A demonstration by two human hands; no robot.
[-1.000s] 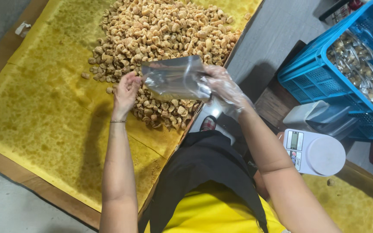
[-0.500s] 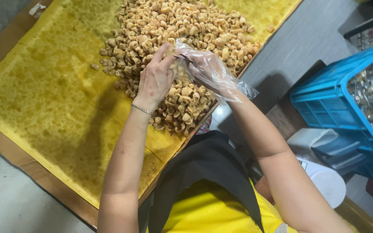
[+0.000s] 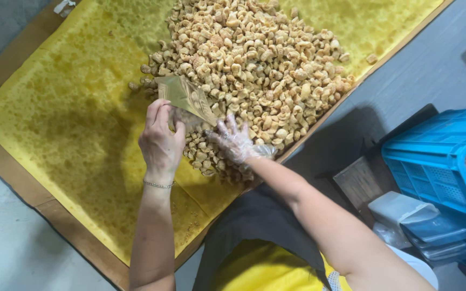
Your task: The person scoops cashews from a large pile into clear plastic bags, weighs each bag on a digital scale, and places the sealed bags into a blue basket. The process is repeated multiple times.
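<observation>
grey concrete floor point(image 3: 6, 237) showed at the far left, and on it sat a low tabletop with a brown cardboard edge point(image 3: 55, 215) carrying a wide sheet of oil-stained yellow paper point(image 3: 60, 124). across the upper middle of that paper lay a broad heap of puffed golden snack pieces point(image 3: 254, 59), its near edge thinning out toward the person.

the left hand point(image 3: 160, 143), bare with a thin bracelet at the wrist, was closed in a pinch on the lower edge of a clear plastic bag point(image 3: 184, 97); the bag stood tilted over the heap's left fringe, its mouth apparently turned toward the pieces, though how far it gaped could not be told. just to the right, the right hand point(image 3: 235, 141) wore a thin clear glove and rested with fingers spread and slightly curled on the pieces beside the bag, touching them rather than gripping anything that showed.

further right the person's dark apron and yellow top filled the lower middle, then a grey floor strip, a white scale point(image 3: 405, 215) and a blue plastic crate point(image 3: 438, 161) at the edge.

as a judgement: the bag was held at one edge only, so its mouth could sag shut and pieces pushed at it would scatter onto the paper. brittle pieces could also crush under the spread fingers, and oil could make the pinch slip.
</observation>
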